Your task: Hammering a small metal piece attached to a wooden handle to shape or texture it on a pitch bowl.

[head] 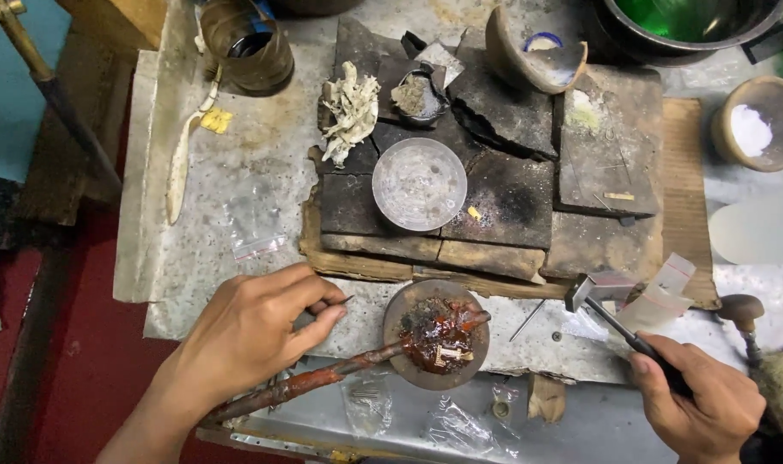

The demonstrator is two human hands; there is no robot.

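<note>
Scorched metal sheeting covers your worktop (237,180), and its middle is built up with blackened fire bricks (503,193) on a charred wooden board, plainly a bed to take heat so the sheet below does not. Near the front edge, between your hands, rests a round pitch block (436,335) topped with dark red sealing wax, and a small pale metal piece (450,355) sits embedded in that wax, which appears to be there to grip it firmly while it is worked. A wax-coated stick (323,380) runs from the block toward the front left corner, passing under your left wrist. Your left hand (254,331) is curled nearly closed, thumb and forefinger pinching a thin steel punch (336,302) whose tip points toward the block without touching it. Your right hand (697,399), at the front right corner, is wrapped shut around the dark handle of a small hammer (598,301), its head lying on the sheet just right of the block, close enough to strike once raised. On the bricks stand a clear round dish (419,184), a lump of pale fibrous material (350,116) and a small cup of grey powder (419,96). A broken clay bowl (533,51) leans at the back edge, and another bowl with white powder (757,125) sits off the right edge. Small clear bags (666,292) lie near the hammer.
</note>
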